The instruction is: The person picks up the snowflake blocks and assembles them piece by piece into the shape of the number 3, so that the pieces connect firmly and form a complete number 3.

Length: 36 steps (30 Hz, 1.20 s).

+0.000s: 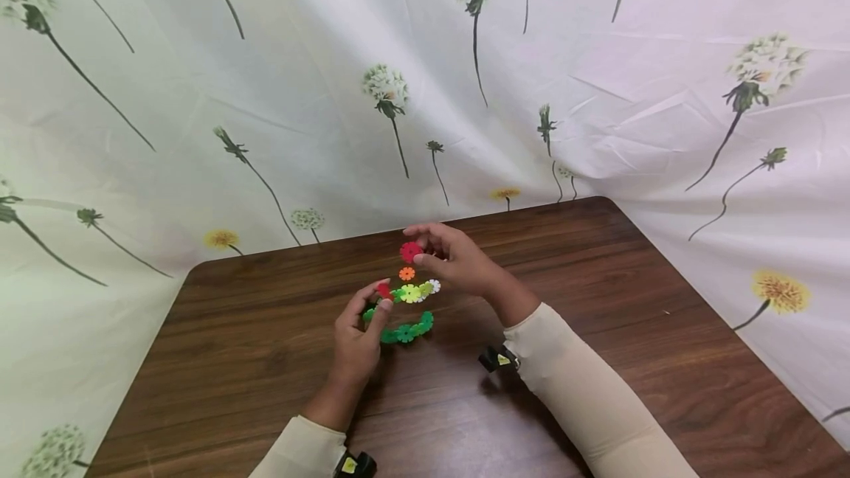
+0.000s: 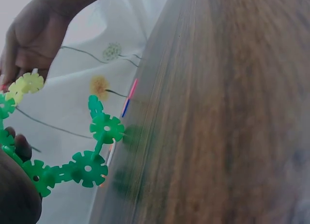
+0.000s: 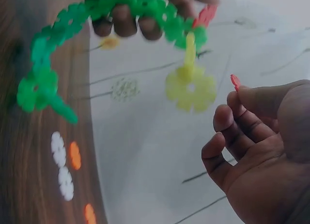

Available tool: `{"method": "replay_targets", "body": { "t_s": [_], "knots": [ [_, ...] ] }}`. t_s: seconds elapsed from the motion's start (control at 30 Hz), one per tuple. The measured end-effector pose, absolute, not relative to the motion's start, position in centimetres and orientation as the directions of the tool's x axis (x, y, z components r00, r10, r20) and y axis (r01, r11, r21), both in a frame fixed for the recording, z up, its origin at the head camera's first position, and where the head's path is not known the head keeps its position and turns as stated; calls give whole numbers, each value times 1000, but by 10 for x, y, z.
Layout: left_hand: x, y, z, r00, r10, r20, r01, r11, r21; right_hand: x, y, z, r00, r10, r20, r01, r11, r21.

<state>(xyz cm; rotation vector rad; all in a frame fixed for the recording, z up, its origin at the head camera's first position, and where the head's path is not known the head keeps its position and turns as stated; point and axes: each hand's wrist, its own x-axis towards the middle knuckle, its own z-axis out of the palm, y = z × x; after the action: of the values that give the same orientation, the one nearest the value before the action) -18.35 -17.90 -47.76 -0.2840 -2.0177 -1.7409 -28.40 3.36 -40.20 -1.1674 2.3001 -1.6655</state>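
Observation:
In the head view my left hand [image 1: 358, 338] grips a curved chain of interlocking flower-shaped plastic discs, mostly green [image 1: 406, 333], held above the table. Yellow discs [image 3: 191, 92] hang from one end of the chain, and a red disc [image 3: 207, 15] joins it near my left fingers. My right hand [image 1: 461, 260], up and to the right, pinches a separate red disc [image 1: 410, 251] between thumb and fingertips. That loose disc appears edge-on in the right wrist view, apart from the chain. The left palm partly hides the chain in the left wrist view.
Loose white discs [image 3: 58, 149] and orange discs [image 3: 74, 155] lie on the brown wooden table [image 1: 265, 360] beyond the chain. Pink [image 2: 133, 88] and blue [image 2: 126, 108] pieces lie near its far side. A white cloth [image 1: 299, 94] printed with dandelions hangs behind.

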Motion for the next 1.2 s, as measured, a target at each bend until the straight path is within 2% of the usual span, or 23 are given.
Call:
{"method": "replay_targets", "body": {
  "t_s": [0.3,0.67,0.83,1.07,1.2],
  "knots": [
    [-182,-177,-477,-858,-120,499,479,160,863,-260,19,-391,-618,-623,480,-669,95,-737],
    [-183,-177,-479,-852,-118,511,489,169,855,-250,8,-391,-530,-656,538,-768,103,-632],
    [-183,-178,-480,-850,-109,515,501,133,855,-248,7,-391,-514,-647,563,-788,98,-607],
    [-182,-180,-479,-880,-81,468,471,-24,882,-247,7,-390,-514,-601,612,-802,83,-592],
    [-182,-181,-478,-894,-79,440,443,-25,896,-246,7,-389,-492,-608,623,-812,64,-580]
  ]
}}
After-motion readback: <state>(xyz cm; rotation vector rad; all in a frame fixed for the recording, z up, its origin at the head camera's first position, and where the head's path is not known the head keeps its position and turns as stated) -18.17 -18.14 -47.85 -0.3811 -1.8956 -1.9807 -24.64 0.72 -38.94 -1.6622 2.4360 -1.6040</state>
